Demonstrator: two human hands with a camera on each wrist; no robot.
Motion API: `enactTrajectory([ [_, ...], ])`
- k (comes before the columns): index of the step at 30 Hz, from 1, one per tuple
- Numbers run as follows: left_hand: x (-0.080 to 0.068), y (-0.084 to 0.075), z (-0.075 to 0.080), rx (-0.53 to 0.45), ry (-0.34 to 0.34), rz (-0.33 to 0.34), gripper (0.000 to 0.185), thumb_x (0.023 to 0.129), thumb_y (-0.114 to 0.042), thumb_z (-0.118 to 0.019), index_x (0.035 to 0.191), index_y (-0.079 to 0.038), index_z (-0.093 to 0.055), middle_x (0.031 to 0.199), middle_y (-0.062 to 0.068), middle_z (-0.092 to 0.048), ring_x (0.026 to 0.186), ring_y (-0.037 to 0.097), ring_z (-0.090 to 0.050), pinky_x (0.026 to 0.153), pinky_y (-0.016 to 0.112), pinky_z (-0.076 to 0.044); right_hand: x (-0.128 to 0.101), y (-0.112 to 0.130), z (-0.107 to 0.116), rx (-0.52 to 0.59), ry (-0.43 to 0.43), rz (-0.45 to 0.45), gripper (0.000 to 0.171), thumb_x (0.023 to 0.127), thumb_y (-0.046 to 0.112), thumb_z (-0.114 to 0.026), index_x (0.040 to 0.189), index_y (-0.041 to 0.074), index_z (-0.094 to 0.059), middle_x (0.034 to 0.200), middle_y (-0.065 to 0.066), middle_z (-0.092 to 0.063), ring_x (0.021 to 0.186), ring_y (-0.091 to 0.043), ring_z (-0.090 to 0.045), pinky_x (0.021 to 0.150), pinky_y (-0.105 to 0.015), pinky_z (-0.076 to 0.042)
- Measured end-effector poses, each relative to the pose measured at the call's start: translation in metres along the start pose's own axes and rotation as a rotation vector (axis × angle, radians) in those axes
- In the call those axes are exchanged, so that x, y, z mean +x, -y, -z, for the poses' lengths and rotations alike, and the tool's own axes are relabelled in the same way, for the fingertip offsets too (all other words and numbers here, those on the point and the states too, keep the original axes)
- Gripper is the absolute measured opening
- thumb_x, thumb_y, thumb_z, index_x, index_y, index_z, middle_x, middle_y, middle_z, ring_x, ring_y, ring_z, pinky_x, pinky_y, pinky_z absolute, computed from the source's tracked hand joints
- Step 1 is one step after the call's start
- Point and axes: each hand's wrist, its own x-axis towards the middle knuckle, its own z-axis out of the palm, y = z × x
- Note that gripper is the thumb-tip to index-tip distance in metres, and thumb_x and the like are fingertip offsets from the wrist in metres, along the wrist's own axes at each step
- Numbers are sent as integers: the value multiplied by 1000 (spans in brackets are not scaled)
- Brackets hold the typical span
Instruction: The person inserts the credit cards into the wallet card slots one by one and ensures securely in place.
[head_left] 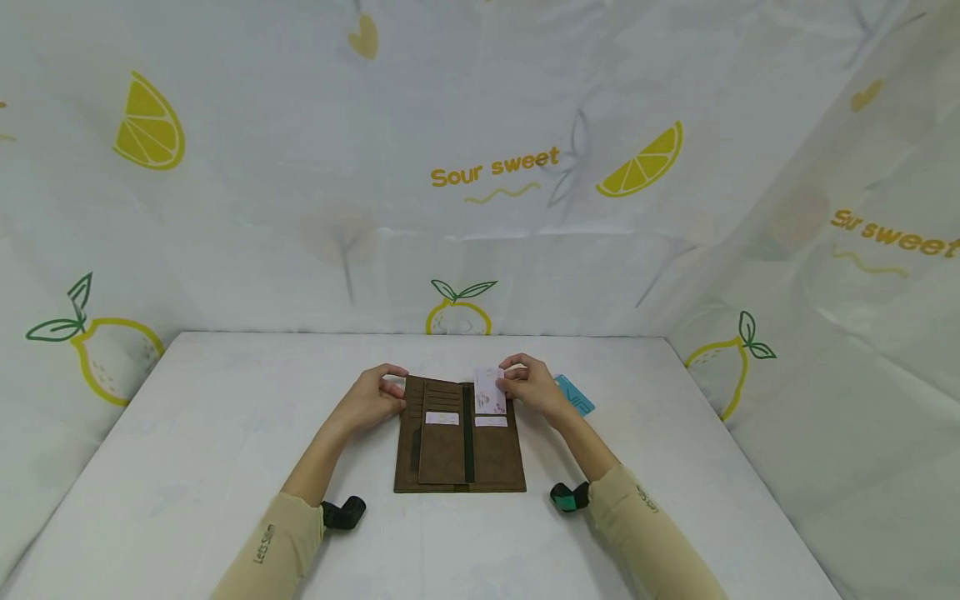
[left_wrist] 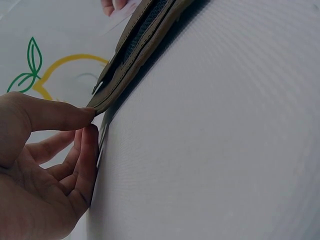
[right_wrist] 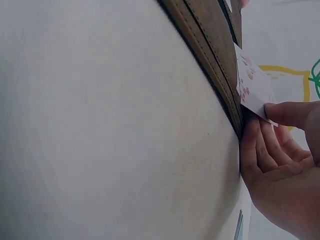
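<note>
A brown wallet (head_left: 495,458) lies spread open on the white table, with card slots on both sides of its dark fold. My left hand (head_left: 372,397) pinches the wallet's left edge between thumb and fingers, as the left wrist view shows at the wallet's corner (left_wrist: 102,100). A white card with a pink floral print (head_left: 489,392) is over the upper right part of the wallet, and my right hand (head_left: 531,385) pinches its right edge. In the right wrist view the thumb lies on the card (right_wrist: 252,87). White card strips (head_left: 442,418) show in slots on both sides.
A blue card (head_left: 576,396) lies on the table (head_left: 210,433) just right of the wallet, partly behind the right hand. Black wrist devices (head_left: 345,512) are worn at both sleeves. A lemon-printed white curtain (head_left: 300,167) hangs behind and at the sides.
</note>
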Motion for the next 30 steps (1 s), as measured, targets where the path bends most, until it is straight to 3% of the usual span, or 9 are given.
enactTrajectory([
  [13, 0, 1, 0, -8, 4, -2, 51, 91, 3, -73, 141, 3, -62, 101, 15, -73, 87, 20, -66, 77, 29, -50, -3, -2, 4, -92, 35, 52, 31, 99, 6, -72, 126, -6, -62, 98, -18, -75, 80, -11, -63, 75, -26, -52],
  [22, -1, -1, -1, 2, -1, 5, 51, 91, 3, -73, 141, 2, -62, 102, 15, -73, 88, 21, -67, 78, 29, -50, -2, -5, 3, -154, 17, 40, 25, 95, 6, -77, 117, -3, -68, 107, -18, -73, 96, -19, -69, 82, -26, -55],
  [30, -1, -2, 0, -8, 3, 0, 52, 91, 4, -72, 142, 2, -62, 102, 15, -73, 88, 20, -66, 79, 29, -50, -3, -3, 4, -194, 32, 29, 22, 94, 8, -79, 113, -1, -70, 103, -13, -72, 91, -17, -67, 82, -26, -55],
])
